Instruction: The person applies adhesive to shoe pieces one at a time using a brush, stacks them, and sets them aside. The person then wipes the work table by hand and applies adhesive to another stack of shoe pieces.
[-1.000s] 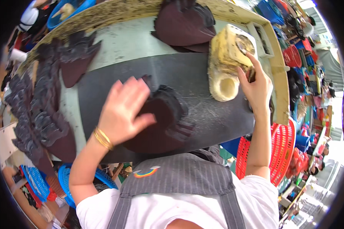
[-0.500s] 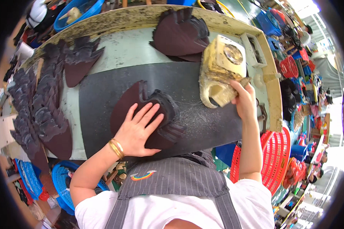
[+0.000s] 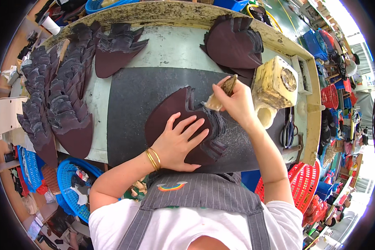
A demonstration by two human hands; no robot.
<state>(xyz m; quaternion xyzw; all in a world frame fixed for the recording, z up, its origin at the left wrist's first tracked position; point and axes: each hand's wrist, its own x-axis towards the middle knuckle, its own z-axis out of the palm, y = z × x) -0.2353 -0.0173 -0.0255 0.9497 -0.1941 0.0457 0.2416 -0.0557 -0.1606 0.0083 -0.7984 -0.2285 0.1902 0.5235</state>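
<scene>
A fanned stack of dark maroon cut pieces [image 3: 164, 114], with grey-black stepped edges, lies on the black mat [image 3: 127, 108]. My left hand [image 3: 177, 146] rests flat on it, fingers spread. In my right hand [image 3: 239, 100] is a crusted brush [image 3: 214, 103], gripped by its short handle. Its pale bristles are at the notched upper right edge of the stack; whether they touch it I cannot tell. Just right of that hand stands a cream, glue-smeared plastic container [image 3: 275, 81] with a round mouth facing me.
More maroon pieces lie in overlapping rows [image 3: 68, 112] at the left, with further piles at the far left [image 3: 118, 52] and far right [image 3: 233, 43]. Scissors [image 3: 288, 131] lie at the right. A wooden rim [image 3: 162, 16] borders the table. Blue [image 3: 68, 183] and red baskets [image 3: 306, 179] stand below.
My right hand has moved left from the container's mouth to the stack, bringing the brush into plain view. My left hand stays flat on the pieces. The whole view has shifted.
</scene>
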